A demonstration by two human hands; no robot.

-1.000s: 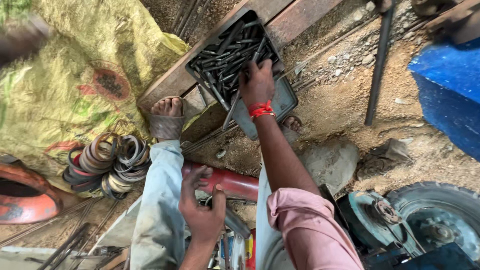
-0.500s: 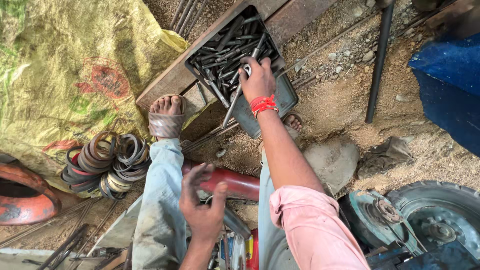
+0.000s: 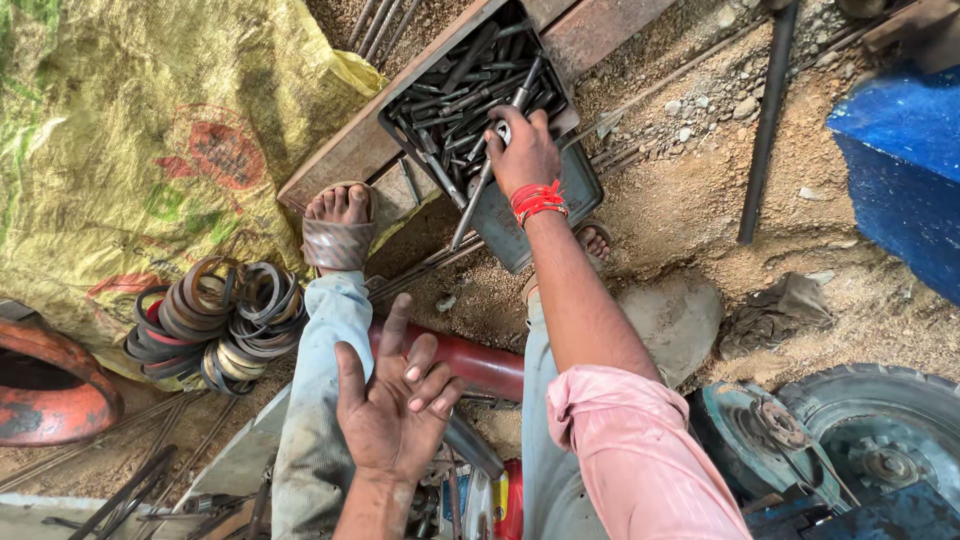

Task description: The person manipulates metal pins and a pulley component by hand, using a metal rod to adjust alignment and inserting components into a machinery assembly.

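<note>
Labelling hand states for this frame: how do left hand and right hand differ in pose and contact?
The right hand reaches far out into the black tool tray and grips a long metal tool; the left hand stays close to the body and holds nothing. The right hand's fingers are curled shut; the left hand's are spread open. The right wrist wears a red thread band; the left wrist is bare. Both are bare, grimy hands.

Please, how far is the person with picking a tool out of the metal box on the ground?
Done: the right hand has reached into the tool box and closed on a long metal tool. In hand: that tool is tilted up, one end past the box edge. Left: it is not yet clear of the box. The left hand is open, holding nothing.
</note>
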